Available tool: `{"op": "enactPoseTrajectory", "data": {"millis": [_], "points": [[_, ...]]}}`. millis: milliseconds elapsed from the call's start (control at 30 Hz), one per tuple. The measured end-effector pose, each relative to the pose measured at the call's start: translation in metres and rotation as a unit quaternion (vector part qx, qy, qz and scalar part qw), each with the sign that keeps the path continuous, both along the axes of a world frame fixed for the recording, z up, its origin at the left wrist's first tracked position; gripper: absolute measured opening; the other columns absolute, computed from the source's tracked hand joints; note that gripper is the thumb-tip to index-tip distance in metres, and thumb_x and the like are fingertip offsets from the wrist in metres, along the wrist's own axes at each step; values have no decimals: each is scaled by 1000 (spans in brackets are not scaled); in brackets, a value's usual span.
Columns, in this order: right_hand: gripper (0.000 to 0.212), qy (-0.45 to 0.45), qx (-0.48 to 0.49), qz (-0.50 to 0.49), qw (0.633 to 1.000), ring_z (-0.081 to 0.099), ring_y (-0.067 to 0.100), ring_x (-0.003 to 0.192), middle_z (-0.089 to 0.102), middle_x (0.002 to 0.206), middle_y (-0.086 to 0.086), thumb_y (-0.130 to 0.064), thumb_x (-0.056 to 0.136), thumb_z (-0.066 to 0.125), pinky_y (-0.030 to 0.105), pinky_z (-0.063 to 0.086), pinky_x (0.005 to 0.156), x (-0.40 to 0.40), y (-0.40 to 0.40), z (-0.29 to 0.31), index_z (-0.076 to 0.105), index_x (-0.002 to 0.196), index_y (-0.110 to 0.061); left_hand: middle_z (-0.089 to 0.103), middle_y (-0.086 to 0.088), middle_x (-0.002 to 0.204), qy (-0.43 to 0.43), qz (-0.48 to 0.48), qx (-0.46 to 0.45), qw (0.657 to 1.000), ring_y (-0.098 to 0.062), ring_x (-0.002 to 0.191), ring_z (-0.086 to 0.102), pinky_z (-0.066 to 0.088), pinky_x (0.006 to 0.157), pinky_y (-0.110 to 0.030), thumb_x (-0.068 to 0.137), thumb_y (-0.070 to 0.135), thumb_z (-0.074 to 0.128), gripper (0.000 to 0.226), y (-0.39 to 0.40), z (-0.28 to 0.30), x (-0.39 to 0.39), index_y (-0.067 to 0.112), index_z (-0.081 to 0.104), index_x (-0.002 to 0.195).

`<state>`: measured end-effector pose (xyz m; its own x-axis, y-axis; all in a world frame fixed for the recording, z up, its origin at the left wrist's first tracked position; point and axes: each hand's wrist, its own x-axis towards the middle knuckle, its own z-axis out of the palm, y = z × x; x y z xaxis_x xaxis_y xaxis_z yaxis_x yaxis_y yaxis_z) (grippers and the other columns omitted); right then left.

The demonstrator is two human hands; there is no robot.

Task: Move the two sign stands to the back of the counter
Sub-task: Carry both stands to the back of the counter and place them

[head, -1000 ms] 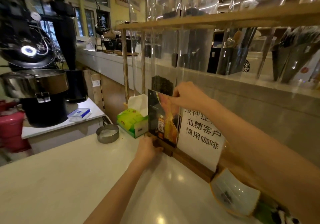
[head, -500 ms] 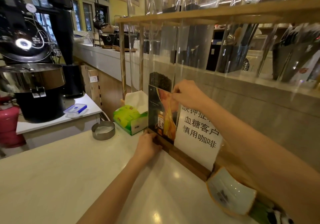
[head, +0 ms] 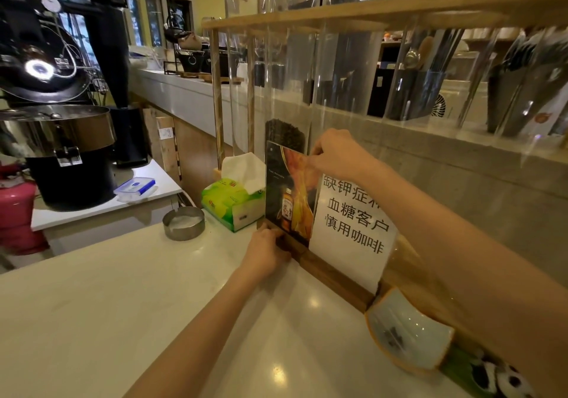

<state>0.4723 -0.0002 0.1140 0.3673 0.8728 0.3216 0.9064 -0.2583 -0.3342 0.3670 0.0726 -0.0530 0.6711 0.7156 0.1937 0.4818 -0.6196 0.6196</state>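
Note:
Two sign stands sit upright side by side at the back of the white counter [head: 129, 311], against the clear screen. The left one is a dark sign with a bottle picture [head: 284, 195] on a wooden base. The right one is a white sign with black characters [head: 353, 228] on a long wooden base [head: 335, 277]. My left hand [head: 266, 251] grips the bottom left corner of the dark sign's base. My right hand [head: 335, 155] pinches the dark sign's top right edge.
A green tissue box [head: 230, 201] stands just left of the signs, and a round metal ashtray [head: 183, 223] lies further left. A curved ceramic dish [head: 405, 336] rests at the right. A coffee roaster [head: 55, 127] stands on a side table beyond the counter's left end.
Both hands stay on the dark sign; it has barely shifted. My view has moved slightly.

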Motion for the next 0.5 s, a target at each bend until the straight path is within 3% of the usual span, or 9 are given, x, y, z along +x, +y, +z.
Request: {"op": "enactPoseTrajectory", "data": {"millis": [100,167,333,500], "points": [[34,-31,0,-8,999,66,36,85,69,99,25,-27,83,59,47,56,78,1,-14,8,64,93,5,58,-7,116,9,-27,44,999,-22,106,54,43,86,-25,76,17,65,32,-10,-3,-3,15,65,108],[35,-29,11,-15,999,65,34,90,68,102,20,-30,82,59,47,55,81,2,-30,13,63,99,0,61,-4,115,5,-42,56,998,-20,106,56,45,88,-26,77,17,62,31,-16,-3,-4,17,65,108],[28,-7,-12,-20,1000,61,15,78,68,96,5,-29,81,62,20,48,62,5,-66,5,64,101,-9,62,-3,121,11,-73,97,993,-18,112,54,45,94,-28,82,17,57,33,-39,-3,-6,18,62,115],[23,18,-13,-28,999,56,5,58,72,92,11,-16,78,66,12,41,47,6,-76,-9,67,99,-6,58,-4,123,9,-78,121,990,-19,114,52,47,95,-31,85,15,53,31,-58,-6,-2,16,61,116]]}}
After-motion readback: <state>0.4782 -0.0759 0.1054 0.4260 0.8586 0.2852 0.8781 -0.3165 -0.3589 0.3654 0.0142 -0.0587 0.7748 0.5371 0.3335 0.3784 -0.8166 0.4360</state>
